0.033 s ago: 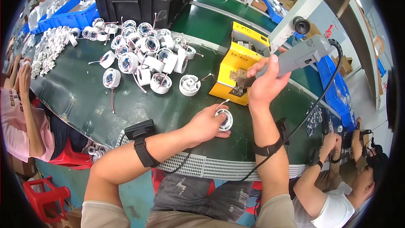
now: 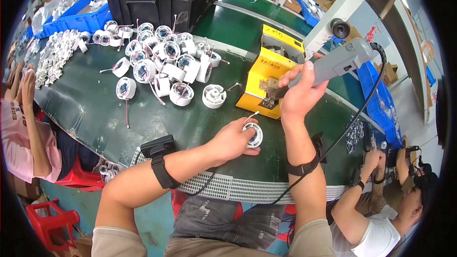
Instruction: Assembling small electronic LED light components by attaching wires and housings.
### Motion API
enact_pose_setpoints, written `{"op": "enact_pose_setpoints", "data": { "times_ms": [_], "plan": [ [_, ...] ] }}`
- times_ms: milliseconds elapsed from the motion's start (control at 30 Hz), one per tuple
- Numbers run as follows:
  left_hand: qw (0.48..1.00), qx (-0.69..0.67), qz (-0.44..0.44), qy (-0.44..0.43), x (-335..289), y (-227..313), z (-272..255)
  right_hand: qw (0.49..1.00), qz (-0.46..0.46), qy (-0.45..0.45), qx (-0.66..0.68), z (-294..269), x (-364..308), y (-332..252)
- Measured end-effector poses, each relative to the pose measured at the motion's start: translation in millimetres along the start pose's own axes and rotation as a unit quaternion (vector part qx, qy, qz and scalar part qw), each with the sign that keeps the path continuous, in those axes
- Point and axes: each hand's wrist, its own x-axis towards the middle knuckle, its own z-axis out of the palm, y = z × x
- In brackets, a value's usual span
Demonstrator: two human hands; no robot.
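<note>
My left hand [image 2: 234,138] is closed round a small white round housing [image 2: 257,136], its ring side up, with a circuit board inside and a short wire sticking out at the top. It is low over the green bench, in front of a yellow screw feeder [image 2: 257,78]. A grey electric screwdriver [image 2: 340,64] is gripped in my right hand [image 2: 304,88]. The tool slants down to the left, its front end at the feeder's metal outlet [image 2: 270,88]; its tip is hidden. Several similar white housings [image 2: 170,50] with wires lie piled left of the feeder.
A black bin [image 2: 147,7] stands behind the pile, beside a blue crate [image 2: 78,21]. Small white parts [image 2: 57,57] are heaped at left. The screwdriver's black cable [image 2: 354,121] hangs across my right forearm. Co-workers sit at both sides; a white post [image 2: 350,7] rises at back right.
</note>
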Motion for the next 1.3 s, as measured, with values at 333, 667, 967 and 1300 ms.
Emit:
{"op": "enact_pose_setpoints", "data": {
  "times_ms": [333, 667, 967, 1300],
  "plan": [
    [0.999, -0.019, -0.026, 0.015, 1.5, 2.0, -0.8, 1.0, -0.008, 0.008, 0.0, 0.7, -3.4, -1.3],
    [0.999, -0.005, -0.011, 0.036, 2.3, 3.9, 0.0, 1.0, -0.009, -0.003, -0.006, -0.9, -2.8, 3.3],
    [0.999, -0.012, -0.003, 0.052, 4.3, -0.6, -0.8, 1.0, -0.008, 0.004, 0.015, 0.0, -4.1, -0.6],
    [0.998, -0.007, -0.002, 0.055, 4.3, 3.1, 0.5, 0.999, 0.029, -0.015, 0.009, -4.1, -11.8, -8.3]
  ]
}}
